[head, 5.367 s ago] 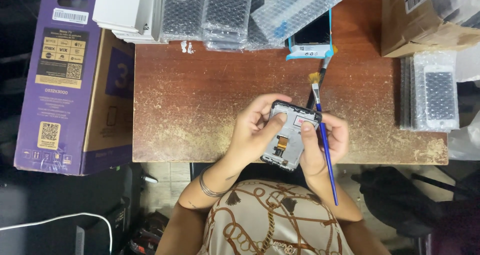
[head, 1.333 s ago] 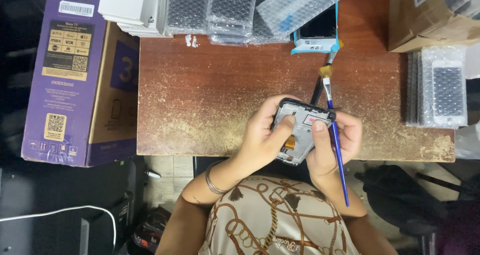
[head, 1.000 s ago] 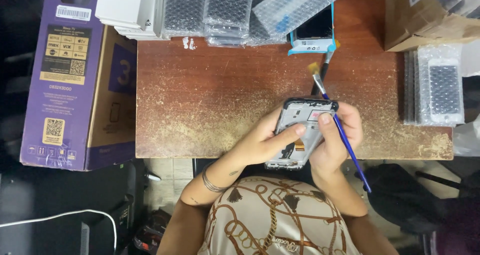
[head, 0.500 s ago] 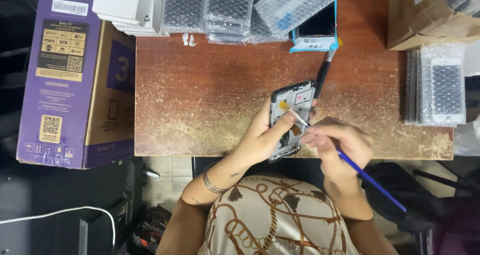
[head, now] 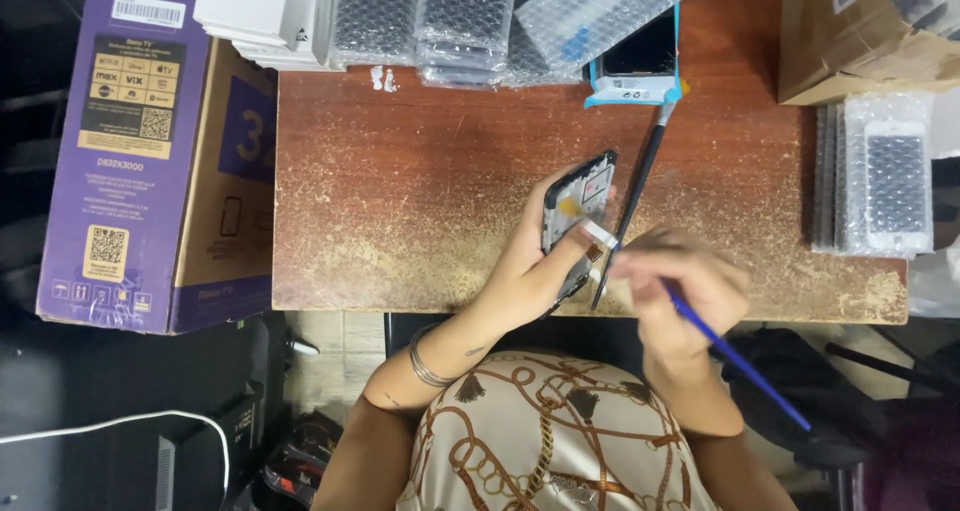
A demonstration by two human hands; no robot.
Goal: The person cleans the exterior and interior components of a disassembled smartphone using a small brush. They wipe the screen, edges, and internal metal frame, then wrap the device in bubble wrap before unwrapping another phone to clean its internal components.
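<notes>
My left hand (head: 530,266) grips the phone frame (head: 577,221) from below, fingers wrapped round its edges. The frame is tilted up, its long side pointing away from me. My right hand (head: 680,281) is just to the right of it, closed round a blue brush (head: 735,356). The brush tip (head: 570,208) touches the frame's open inside. A second, black brush (head: 640,186) lies on the worktop (head: 400,191) right behind, close to my knuckles. Bubble-wrapped screens (head: 890,176) sit far right, well apart.
</notes>
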